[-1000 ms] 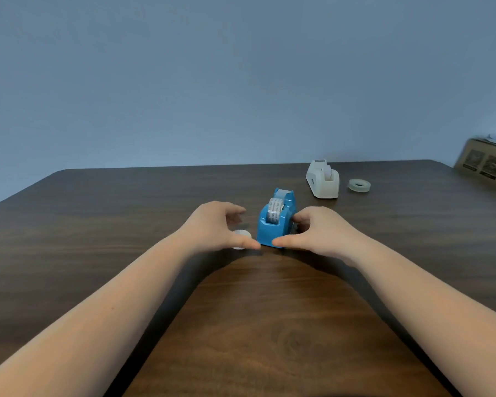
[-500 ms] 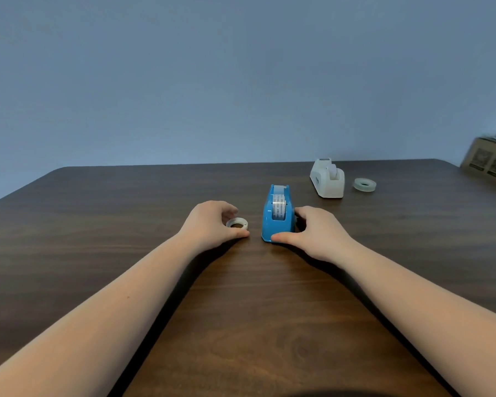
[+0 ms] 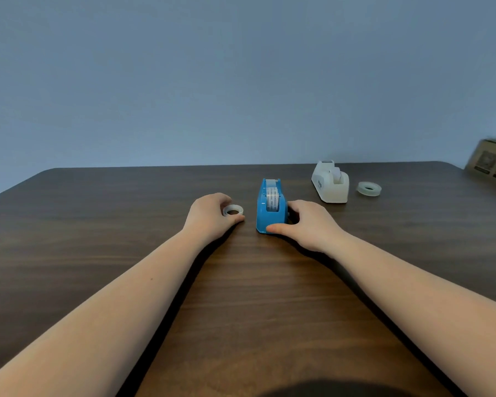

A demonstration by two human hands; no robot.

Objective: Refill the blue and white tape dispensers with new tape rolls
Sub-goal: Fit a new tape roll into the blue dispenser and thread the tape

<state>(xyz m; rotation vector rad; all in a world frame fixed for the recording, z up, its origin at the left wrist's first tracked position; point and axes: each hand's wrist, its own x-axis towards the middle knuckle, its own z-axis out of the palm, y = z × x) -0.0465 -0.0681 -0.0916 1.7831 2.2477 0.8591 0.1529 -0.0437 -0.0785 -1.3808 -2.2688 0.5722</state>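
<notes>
Blue plastic tape dispenser (image 3: 271, 209): upright near the middle of the dark wood-grain table (image 3: 98, 224), cutter end toward the far edge, a roll already seated in its cradle. Right hand (image 3: 307, 224) curled against its right flank, thumb at the near end, fingers loosely closed on the body rather than squeezing. Left hand (image 3: 209, 214) just left of it, thumb and fingers wrapped around a small whitish tape ring (image 3: 233, 210) lying flat on the wood; whether spent core or fresh roll, cannot tell.

Further back toward the far right corner: white plastic tape dispenser (image 3: 330, 183), with a clear tape roll (image 3: 369, 188) flat just beside it on the right. Brown cardboard box (image 3: 491, 161) at the right edge.

Handling, as a judgement: dispenser bodies probably weighted, rigid, stable under one steadying hand; best held by the smooth side walls, clear of the serrated blade. Rolls light, stiff, slick on the outer face; best pinched by rim and core hole, sticky loose end kept off the fingers.
</notes>
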